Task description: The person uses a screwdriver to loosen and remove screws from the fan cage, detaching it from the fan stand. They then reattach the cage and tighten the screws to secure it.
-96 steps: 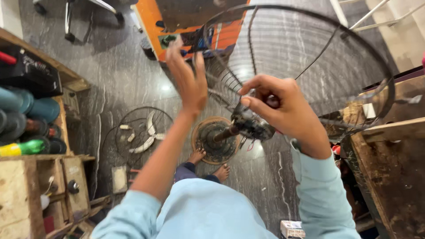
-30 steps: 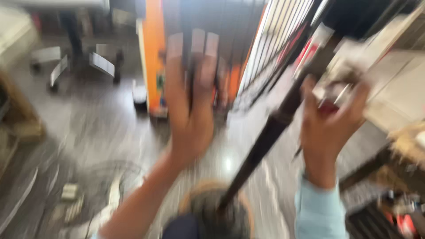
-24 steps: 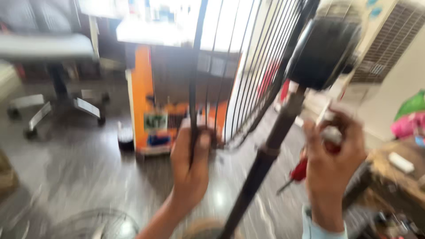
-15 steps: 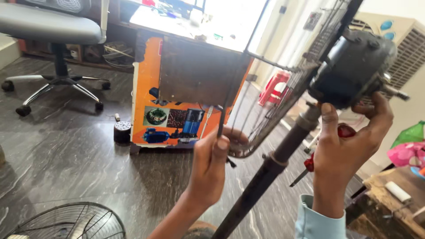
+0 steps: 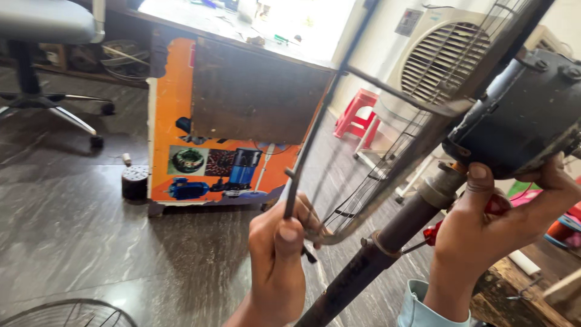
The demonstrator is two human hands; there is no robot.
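Dark wire fan guard [image 5: 417,115], round and rusty at its rim, stood tilted in front of the black fan motor housing [image 5: 520,121] atop a dark metal stand pole [image 5: 375,254] that slanted up from the bottom edge of the view. The left hand [image 5: 278,254] was closed around the guard's lower rim, thumb up against a wire. The right hand [image 5: 490,236] gripped the underside of the motor housing where it met the pole, with a red-handled tool [image 5: 493,209] tucked in its palm. Behind the guard, an orange counter with a brown panel [image 5: 230,121] stood on the grey marbled floor [image 5: 72,230]. Beyond it were a red plastic stool [image 5: 357,115] and a white air cooler [image 5: 442,54].
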